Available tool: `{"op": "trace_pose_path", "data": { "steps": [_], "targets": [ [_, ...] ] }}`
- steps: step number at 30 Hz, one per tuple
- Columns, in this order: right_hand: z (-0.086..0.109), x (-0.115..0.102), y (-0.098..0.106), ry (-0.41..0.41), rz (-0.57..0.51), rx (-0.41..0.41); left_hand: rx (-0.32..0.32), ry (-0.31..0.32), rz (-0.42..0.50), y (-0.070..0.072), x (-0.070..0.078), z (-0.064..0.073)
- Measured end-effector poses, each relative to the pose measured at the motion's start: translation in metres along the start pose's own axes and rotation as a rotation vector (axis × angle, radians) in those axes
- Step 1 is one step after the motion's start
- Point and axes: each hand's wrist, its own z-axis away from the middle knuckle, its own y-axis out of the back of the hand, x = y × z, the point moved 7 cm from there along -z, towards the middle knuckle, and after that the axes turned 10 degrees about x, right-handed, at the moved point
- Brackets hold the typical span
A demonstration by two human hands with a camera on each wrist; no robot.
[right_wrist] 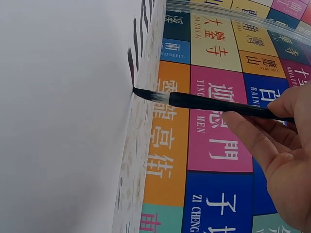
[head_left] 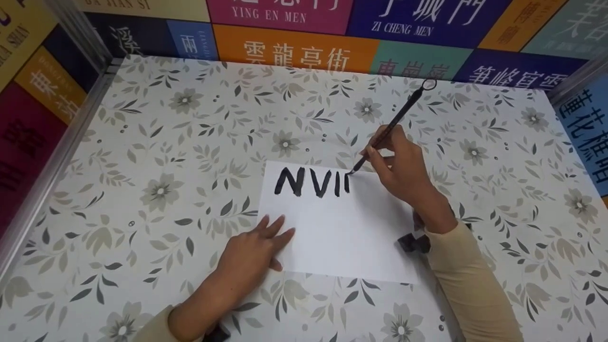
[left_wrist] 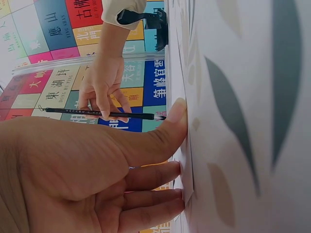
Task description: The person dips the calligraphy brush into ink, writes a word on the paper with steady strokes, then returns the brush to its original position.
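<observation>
Right sleeve (head_left: pixel 475 280): long, beige, plain cloth, fitted along the forearm, with soft creases
Right cuff (left_wrist: pixel 110 14): pale beige, ending just above the wrist
Right strap (left_wrist: pixel 132 17): black, smooth, across the cuff
Right wrist block (head_left: pixel 413 243): black, chunky, angular
Left sleeve (head_left: pixel 161 328): matching beige, only its end showing
Left wrist block (head_left: pixel 217 333): black, mostly hidden
Left fingers (left_wrist: pixel 153 174): bare
Right fingers (right_wrist: pixel 251 136): bare

Right sleeve (head_left: pixel 475 280) cut off at four o'clock, left sleeve (head_left: pixel 159 327) at seven, two-o'clock corner of paper (head_left: pixel 342 242) hidden by right hand (head_left: pixel 401 166), print (left_wrist: pixel 73 111) on calligraphy brush (head_left: pixel 396 118) illegibly small
</observation>
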Motion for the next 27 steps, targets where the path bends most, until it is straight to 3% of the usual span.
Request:
{"op": "trace_pose_path", "data": {
  "steps": [13, 27],
  "targets": [
    [0.0015, 0.0016, -0.0031, 0.021, 0.008, -0.045, -0.02, 0.015, 0.019, -0.0007, -0.0011, 0.0003],
    [0.002, -0.0013, -0.0016, 0.052, 0.099, -0.094, 0.009, -0.012, -0.013, 0.0001, 0.0003, 0.0001]
  ]
}}
